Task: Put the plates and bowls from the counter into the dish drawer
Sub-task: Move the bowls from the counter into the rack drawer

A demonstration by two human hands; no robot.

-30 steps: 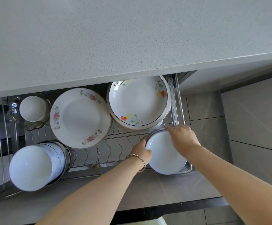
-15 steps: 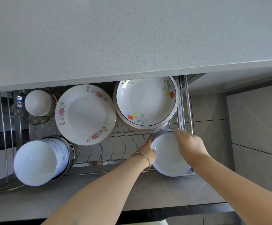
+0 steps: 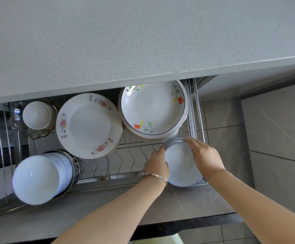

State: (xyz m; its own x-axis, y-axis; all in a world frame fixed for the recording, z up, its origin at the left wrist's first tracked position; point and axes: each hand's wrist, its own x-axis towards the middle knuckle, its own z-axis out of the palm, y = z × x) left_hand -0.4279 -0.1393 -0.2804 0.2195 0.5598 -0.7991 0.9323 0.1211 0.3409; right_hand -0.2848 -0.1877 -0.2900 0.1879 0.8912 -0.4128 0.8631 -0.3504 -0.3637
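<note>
**Hands on the plate stack: placing step, release not yet made**

Left hand (image 3: 158, 163): fingers curled on the near-left rim of the stack of small white plates (image 3: 180, 166); bracelet (image 3: 155, 175) at the wrist.
Right hand (image 3: 204, 155): fingers hooked over the far-right rim of the same stack. Both hands grasp it.

Stack of small white plates: inside the dish drawer (image 3: 125, 156), at its front right corner. Whether its full weight rests on the wire rack cannot be told.

Just behind the stack: orange-flower deep plates (image 3: 152, 110), piled.
Left of the stack, further back: pink-flower plates (image 3: 88, 125).
Far left of the stack, at the drawer front: stack of white bowls (image 3: 35, 178) in a metal holder.
Far left, at the back: small white bowl (image 3: 36, 115) sitting in a glass bowl (image 3: 32, 134).

Counter (image 3: 143, 41), above all of these: seen only in part; dishes left on it, if any, cannot be told.

Status, as judged: four lots housed and a fifth being set down. Remaining: let go of the stack and check the counter for leftovers.
</note>
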